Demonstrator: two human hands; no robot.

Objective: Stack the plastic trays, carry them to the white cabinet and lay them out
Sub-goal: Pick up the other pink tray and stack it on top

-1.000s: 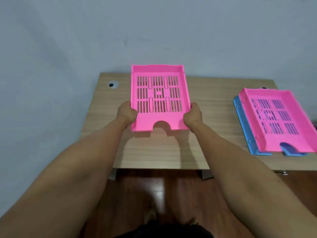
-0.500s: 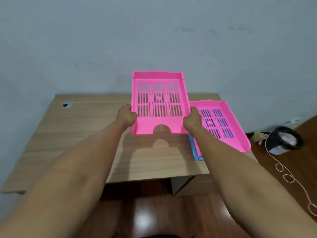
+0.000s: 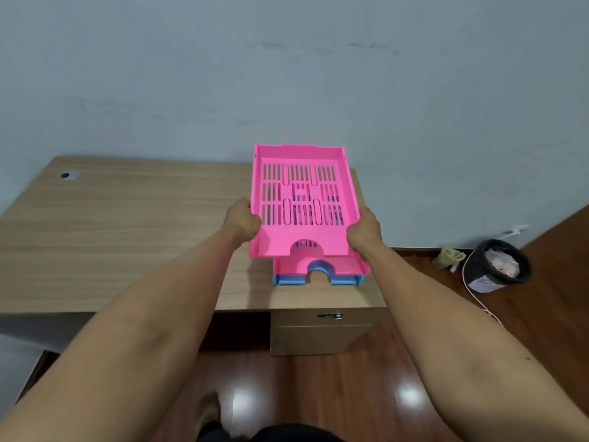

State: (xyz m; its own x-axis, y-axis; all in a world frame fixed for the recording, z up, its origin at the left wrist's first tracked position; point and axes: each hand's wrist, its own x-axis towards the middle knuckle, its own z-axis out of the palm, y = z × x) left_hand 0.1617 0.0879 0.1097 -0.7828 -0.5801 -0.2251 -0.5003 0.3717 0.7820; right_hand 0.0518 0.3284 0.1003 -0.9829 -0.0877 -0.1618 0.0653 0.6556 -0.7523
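Observation:
I hold a pink slotted plastic tray (image 3: pixel 301 199) in the air by its two side walls. My left hand (image 3: pixel 241 222) grips the left wall and my right hand (image 3: pixel 364 230) grips the right wall. Directly beneath it, a second pink tray (image 3: pixel 294 267) rests on a blue tray (image 3: pixel 288 280) at the right end of the wooden desk (image 3: pixel 127 237). Only the front edges of those two show; the held tray hides the rest. The held tray hovers a little above them, its far end raised.
A grey wall stands behind the desk. A drawer unit with a lock (image 3: pixel 322 330) sits under the desk's right end. A black waste basket (image 3: pixel 497 266) and a white cable (image 3: pixel 471 291) lie on the dark wooden floor to the right.
Both hands have carried the held pink tray rightward, from the desk's middle to directly over the pink-and-blue stack. My view has turned right with it.

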